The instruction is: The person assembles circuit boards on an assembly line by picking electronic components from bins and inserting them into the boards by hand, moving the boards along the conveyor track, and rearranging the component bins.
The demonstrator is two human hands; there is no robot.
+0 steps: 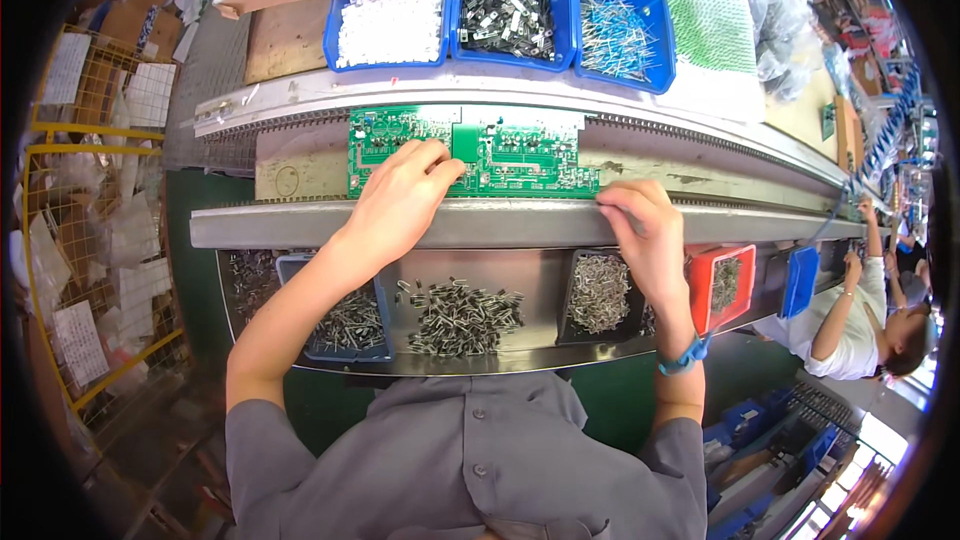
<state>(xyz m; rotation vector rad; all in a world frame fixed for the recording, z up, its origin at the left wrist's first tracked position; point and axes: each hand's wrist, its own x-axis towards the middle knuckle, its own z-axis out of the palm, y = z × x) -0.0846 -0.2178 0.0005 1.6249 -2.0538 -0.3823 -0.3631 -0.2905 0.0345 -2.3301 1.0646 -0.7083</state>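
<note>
A green circuit board [530, 152] with small parts on it lies across the two rails of a conveyor. My left hand [400, 198] is over its left half, fingers bent together and tips down at the board's middle; whatever they pinch is hidden. At the board's near right corner is my right hand [648, 230], thumb and forefinger drawn close together. Anything between those fingertips is too small to make out. A blue wrist strap [684, 355] circles my right wrist.
Behind the far rail, blue bins hold white parts [390, 25], black parts [510, 20] and blue-bodied leaded parts [615, 37]. The near metal rail [480, 227] borders a tray with loose components [465, 318] and several bins, including a red one [722, 290]. A co-worker [850, 315] sits at right.
</note>
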